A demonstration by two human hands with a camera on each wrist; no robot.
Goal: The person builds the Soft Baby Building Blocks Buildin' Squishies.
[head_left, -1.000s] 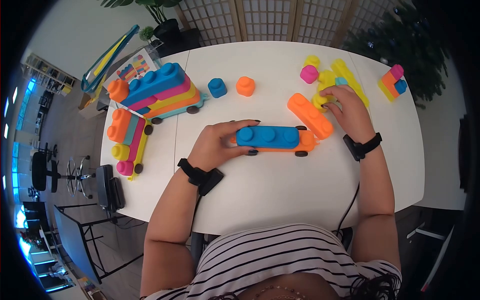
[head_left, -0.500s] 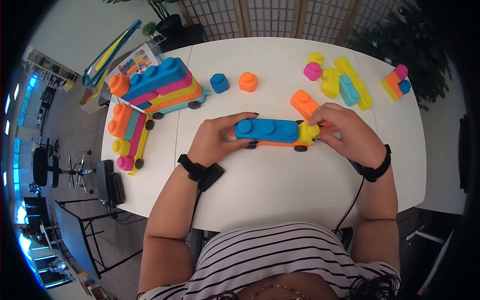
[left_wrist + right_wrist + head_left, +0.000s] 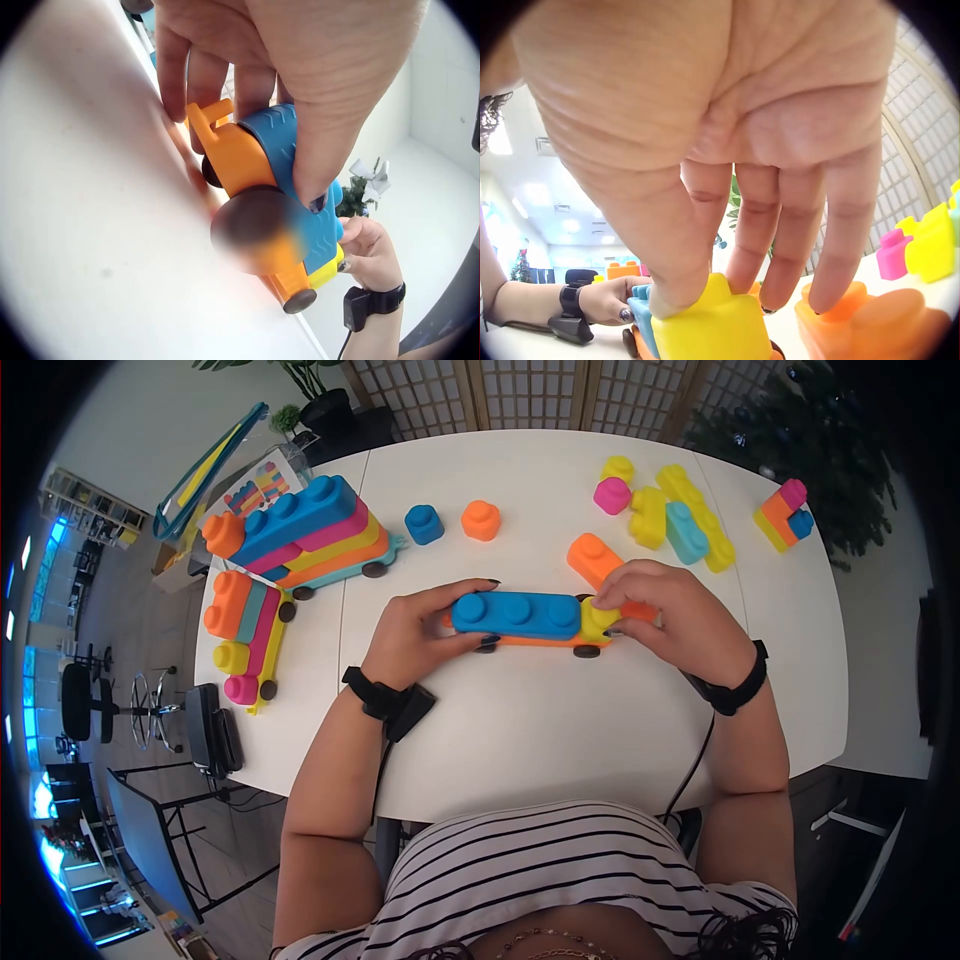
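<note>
Over the last second the short yellow plastic block [image 3: 594, 623] has moved, in the right hand [image 3: 678, 612], from the far-right group of blocks to the right end of the low orange plastic base with dark wheels [image 3: 535, 642]. It now sits there, against the end of the long three-studded blue plastic block [image 3: 516, 615] that covers most of the base; whether it is pressed fully down cannot be told. The right thumb and forefinger pinch it, while the other fingers reach out over the elongated orange plastic block [image 3: 590, 558] lying just behind; whether they touch that block is unclear. The left hand [image 3: 412, 640] grips the opposite end, thumb against the blue block's near side and fingers along the far side. All this is near the middle of the white tabletop [image 3: 540, 740]. Beyond the right hand lie a teal plastic block [image 3: 687, 532], a long yellow plastic block [image 3: 705, 520] and a rounded pink plastic block [image 3: 613, 496]. A single blue cube-like block [image 3: 424, 525] and a single orange one [image 3: 481, 520] stand beyond the left hand, and a tall multicoloured wheeled stack [image 3: 315, 535] stands farther left.
</note>
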